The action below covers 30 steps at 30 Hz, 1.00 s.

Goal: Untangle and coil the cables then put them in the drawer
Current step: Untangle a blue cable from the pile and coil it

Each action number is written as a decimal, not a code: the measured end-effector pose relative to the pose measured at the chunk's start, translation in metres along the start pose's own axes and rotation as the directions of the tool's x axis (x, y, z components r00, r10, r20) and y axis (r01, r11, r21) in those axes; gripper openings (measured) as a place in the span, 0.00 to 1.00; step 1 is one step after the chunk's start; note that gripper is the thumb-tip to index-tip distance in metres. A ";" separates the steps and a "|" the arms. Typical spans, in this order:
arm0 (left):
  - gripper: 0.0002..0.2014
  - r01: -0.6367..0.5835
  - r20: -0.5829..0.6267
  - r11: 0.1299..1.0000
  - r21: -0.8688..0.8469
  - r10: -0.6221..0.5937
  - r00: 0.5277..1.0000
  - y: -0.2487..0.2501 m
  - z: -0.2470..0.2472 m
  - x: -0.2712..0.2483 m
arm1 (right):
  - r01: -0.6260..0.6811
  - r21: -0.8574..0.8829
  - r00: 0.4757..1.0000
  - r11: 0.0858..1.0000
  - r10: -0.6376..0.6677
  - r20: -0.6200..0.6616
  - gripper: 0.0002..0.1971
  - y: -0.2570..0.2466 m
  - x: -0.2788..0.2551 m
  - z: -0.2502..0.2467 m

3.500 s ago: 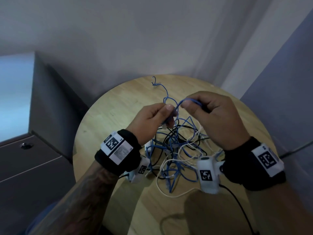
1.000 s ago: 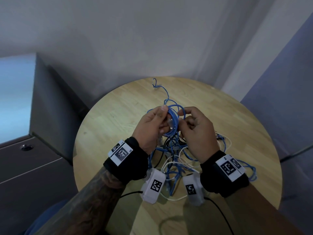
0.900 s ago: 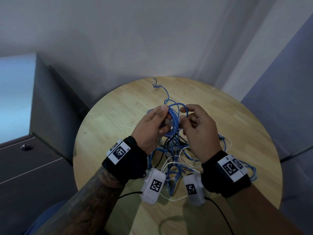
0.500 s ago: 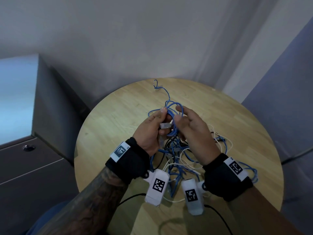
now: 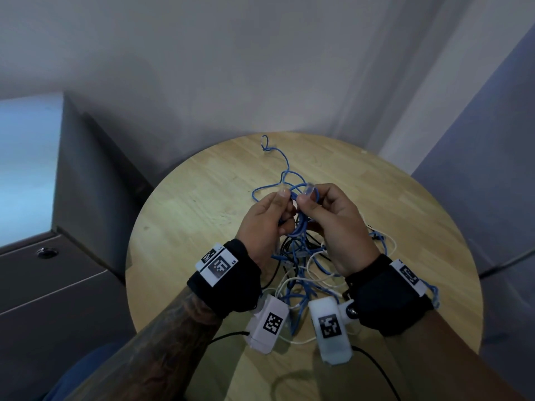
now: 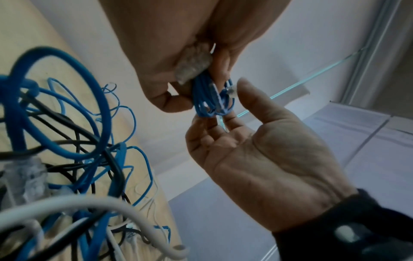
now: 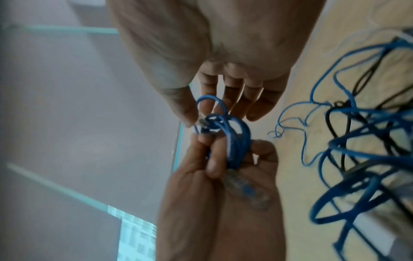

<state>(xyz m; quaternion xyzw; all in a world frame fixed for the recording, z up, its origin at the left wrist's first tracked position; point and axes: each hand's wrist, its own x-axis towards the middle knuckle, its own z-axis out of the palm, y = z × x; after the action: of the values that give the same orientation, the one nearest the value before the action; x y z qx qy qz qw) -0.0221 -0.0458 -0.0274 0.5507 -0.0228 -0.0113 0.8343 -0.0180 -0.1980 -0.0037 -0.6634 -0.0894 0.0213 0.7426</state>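
Note:
A small blue cable coil (image 5: 299, 227) hangs between both hands above the round wooden table (image 5: 202, 215). My left hand (image 5: 285, 204) grips the coil's loops, fingers curled round them (image 7: 234, 144), with a clear plug (image 7: 248, 190) lying against its palm. Thumb and forefinger of my right hand (image 5: 309, 198) pinch the cable's other clear plug (image 5: 309, 189) at the top of the coil. A tangle of blue, black and white cables (image 5: 301, 264) lies on the table under my wrists. One thin blue strand (image 5: 285, 157) trails toward the far edge.
A grey cabinet with drawer fronts (image 5: 43, 285) and a round lock (image 5: 46, 251) stands left of the table. Its drawers look closed. Walls enclose the table behind and to the right. Bare tabletop (image 5: 419, 227) shows left and right of the tangle.
The hands, apart and stretching the blue cable 3.5 s ago, came together on a wound coil. In the last second the right hand brought the plug end up over the coil's top.

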 end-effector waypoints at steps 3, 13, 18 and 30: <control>0.11 0.033 0.073 0.999 -0.014 -0.032 0.997 0.002 -0.002 0.003 | -0.084 0.127 0.996 0.988 0.081 0.032 0.04 -0.004 0.002 -0.003; 0.13 0.017 0.228 0.979 0.202 -0.064 0.972 0.007 -0.013 0.003 | -0.128 0.066 0.984 0.990 0.118 0.132 0.07 -0.013 0.012 -0.030; 0.09 0.033 0.246 0.960 0.278 -0.105 0.964 0.008 -0.017 0.006 | -0.116 0.066 0.981 0.991 0.104 0.164 0.04 -0.003 0.016 -0.029; 0.16 0.040 0.301 0.900 0.433 -0.186 0.935 0.014 -0.016 -0.001 | 0.250 -0.298 0.967 0.921 -0.224 0.120 0.04 -0.019 0.005 -0.030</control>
<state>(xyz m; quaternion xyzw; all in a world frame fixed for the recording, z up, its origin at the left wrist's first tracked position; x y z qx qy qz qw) -0.0226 -0.0255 -0.0205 0.7075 -0.1337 -0.1488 0.6778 -0.0096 -0.2289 0.0121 -0.7547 -0.2022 -0.0551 0.6217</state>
